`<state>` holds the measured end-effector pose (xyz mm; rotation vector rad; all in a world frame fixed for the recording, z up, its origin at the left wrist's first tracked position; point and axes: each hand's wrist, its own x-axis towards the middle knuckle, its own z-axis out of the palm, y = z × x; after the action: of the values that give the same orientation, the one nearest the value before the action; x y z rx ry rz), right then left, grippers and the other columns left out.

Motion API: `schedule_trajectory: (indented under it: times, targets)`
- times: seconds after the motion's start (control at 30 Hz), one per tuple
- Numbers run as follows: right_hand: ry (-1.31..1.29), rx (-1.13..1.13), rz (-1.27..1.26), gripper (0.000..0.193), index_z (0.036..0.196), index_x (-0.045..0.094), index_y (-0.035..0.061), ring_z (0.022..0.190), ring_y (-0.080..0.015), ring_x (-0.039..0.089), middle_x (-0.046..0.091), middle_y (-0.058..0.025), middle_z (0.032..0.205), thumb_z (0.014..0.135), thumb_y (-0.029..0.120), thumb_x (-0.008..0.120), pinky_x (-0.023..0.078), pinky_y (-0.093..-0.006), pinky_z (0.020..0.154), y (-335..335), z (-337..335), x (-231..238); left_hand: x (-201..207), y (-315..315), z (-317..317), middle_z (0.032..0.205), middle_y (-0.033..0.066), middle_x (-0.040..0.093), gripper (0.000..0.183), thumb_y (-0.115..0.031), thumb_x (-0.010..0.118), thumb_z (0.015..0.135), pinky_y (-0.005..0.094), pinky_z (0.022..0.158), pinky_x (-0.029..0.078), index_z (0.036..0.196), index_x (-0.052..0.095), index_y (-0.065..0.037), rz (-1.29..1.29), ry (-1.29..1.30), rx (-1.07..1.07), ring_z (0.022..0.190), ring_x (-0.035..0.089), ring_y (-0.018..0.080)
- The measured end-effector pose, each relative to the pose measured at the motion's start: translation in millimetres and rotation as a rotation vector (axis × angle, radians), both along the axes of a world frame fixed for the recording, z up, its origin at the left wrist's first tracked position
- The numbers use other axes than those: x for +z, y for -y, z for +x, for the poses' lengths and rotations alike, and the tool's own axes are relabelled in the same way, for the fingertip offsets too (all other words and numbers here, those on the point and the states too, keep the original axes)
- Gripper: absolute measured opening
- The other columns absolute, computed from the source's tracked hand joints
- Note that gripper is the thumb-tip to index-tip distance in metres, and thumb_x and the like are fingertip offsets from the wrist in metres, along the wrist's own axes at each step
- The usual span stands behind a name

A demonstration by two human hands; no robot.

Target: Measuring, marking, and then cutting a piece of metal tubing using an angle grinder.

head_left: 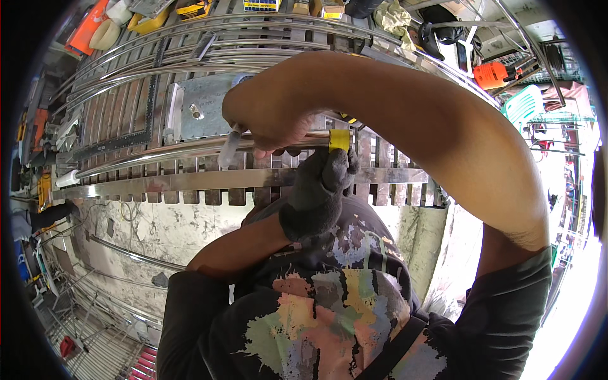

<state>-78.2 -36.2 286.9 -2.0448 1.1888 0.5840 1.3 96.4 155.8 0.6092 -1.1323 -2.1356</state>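
My left hand [320, 190], in a dark grey glove, is closed at the right end of a shiny metal tube [158, 154] on the slatted bench. A short yellow band [339, 139] sits at that end, touching the gloved fingertips; its kind is unclear. My bare right hand [269, 114] reaches across from the right and is curled just above the tube. From its fist juts a translucent whitish piece [229, 150], pointing down toward the tube. The fingers' far side is hidden. Beside the fist lies a grey metal plate [206, 107] with a small shiny piece on it.
A flat metal bar [209, 180] runs along the near edge of the slatted bench [130, 117]. A black carpenter's square [152, 107] lies left of the plate. Several long tubes [253, 57] lie beyond. Boxes [263, 5] and an orange bottle [491, 75] stand farther back.
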Motion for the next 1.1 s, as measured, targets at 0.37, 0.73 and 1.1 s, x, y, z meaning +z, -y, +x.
schedule_trajectory:
  times: [0.37,0.73,1.1]
  targets:
    - [0.031,-0.026,0.097,0.038,0.108,0.069,-0.0079,0.086,-0.0348,0.072,0.073,-0.0198,0.09,0.093,0.025,0.08,0.056,-0.0473,0.075,2,-2,18,1,2,-2,0.082,-0.0057,0.056,0.029,-0.034,0.055,0.112,0.0262,0.066,0.038,0.102,0.063,-0.008,0.069,-0.061,-0.009,0.072,0.047,0.0057]
    - [0.006,-0.001,0.06,0.044,0.118,0.069,-0.0065,0.092,-0.0362,0.072,0.074,-0.0211,0.098,0.09,0.026,0.082,0.055,-0.0468,0.08,4,-1,11,-8,2,-1,0.085,-0.0008,0.062,0.031,-0.034,0.055,0.111,0.0294,0.066,0.043,0.104,0.065,-0.005,0.021,0.058,-0.002,0.074,0.054,0.0108]
    - [0.07,-0.013,0.102,0.058,0.134,0.062,-0.0046,0.102,-0.0371,0.071,0.073,-0.022,0.11,0.091,0.029,0.082,0.054,-0.0469,0.086,14,-3,-8,-12,3,-1,0.09,0.0018,0.068,0.03,-0.032,0.057,0.11,0.0299,0.074,0.049,0.108,0.067,-0.004,0.049,0.008,0.008,0.081,0.061,0.0127]
